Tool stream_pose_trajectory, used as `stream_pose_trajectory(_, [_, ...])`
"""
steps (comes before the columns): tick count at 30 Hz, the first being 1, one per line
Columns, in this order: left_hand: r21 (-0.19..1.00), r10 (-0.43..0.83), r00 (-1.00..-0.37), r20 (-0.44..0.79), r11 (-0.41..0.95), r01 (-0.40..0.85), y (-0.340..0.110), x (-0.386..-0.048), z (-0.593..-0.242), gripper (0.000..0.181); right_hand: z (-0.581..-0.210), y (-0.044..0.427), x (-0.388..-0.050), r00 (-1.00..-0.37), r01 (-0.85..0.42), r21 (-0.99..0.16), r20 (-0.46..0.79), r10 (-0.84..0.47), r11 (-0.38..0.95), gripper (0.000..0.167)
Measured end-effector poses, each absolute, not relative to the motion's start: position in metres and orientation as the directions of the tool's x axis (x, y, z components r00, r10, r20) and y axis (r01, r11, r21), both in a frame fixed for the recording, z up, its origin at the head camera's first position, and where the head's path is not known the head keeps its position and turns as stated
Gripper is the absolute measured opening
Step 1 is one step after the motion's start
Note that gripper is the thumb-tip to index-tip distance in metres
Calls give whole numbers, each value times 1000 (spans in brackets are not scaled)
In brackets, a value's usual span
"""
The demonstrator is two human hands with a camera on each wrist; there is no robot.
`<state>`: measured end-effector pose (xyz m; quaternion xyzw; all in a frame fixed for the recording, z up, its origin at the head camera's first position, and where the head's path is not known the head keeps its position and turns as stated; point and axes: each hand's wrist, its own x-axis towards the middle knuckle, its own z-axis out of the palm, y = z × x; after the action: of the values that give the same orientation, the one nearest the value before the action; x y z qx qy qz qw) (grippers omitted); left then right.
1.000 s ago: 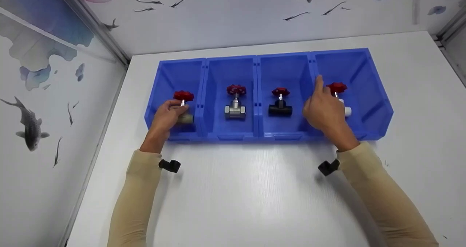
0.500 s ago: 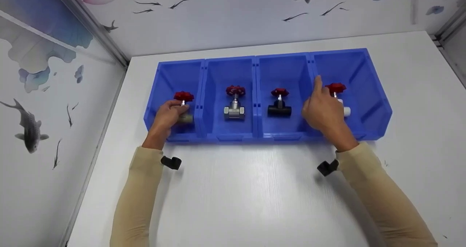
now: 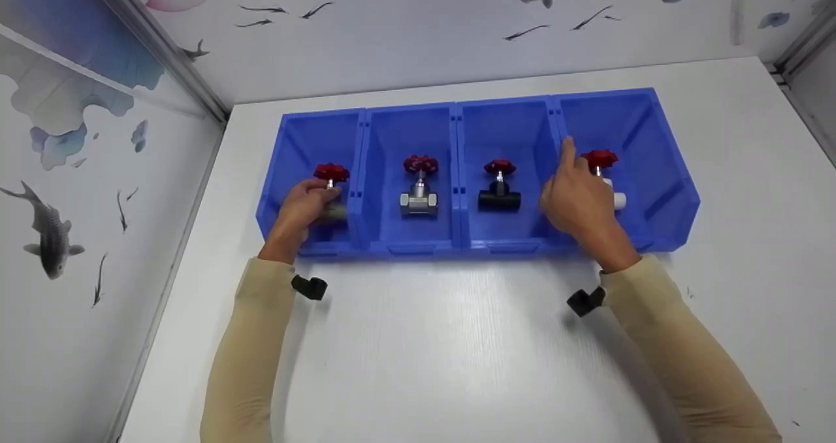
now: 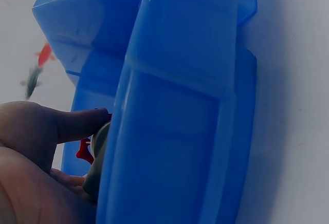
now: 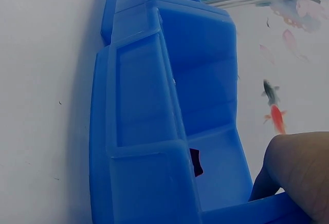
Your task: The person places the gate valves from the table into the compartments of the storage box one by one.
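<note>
In the head view my left hand [image 3: 302, 209] grips an olive-grey valve [image 3: 334, 213] with a red handwheel [image 3: 332, 172], inside the leftmost blue bin. The left wrist view shows the thumb against this valve, while the bin's front wall hides much of it. My right hand [image 3: 577, 196] holds the divider wall [image 3: 557, 124] between the two right-hand bins, index finger laid straight along it. Beside that hand a white valve [image 3: 619, 200] with a red wheel sits in the rightmost bin, partly covered by the hand.
A metal valve [image 3: 418, 202] stands in the second bin, and a black valve [image 3: 499, 200] in the third. The blue bins [image 3: 418, 252] stand side by side on a white table [image 3: 418, 351]. Printed wall panels [image 3: 392, 51] rise behind and at left.
My left hand and the valve in it have shifted slightly right, toward the bin's right wall. The right hand stays at the divider. The head view has drifted a little.
</note>
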<state>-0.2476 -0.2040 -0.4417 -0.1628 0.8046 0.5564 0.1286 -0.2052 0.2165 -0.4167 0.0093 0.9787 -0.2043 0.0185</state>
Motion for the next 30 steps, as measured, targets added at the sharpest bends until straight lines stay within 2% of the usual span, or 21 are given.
stream_pose_trajectory(19, [839,-139,-911,-388,355,-411,-202,-256,-445,42,-419,217,-204,-1000,9,-384,5,12,923,68])
stream_pose_trajectory(30, [826,-133,-905,-405,371,-424,-200,-260,-445,45,-416,216,-204,-999,27,-377,-42,12,926,69])
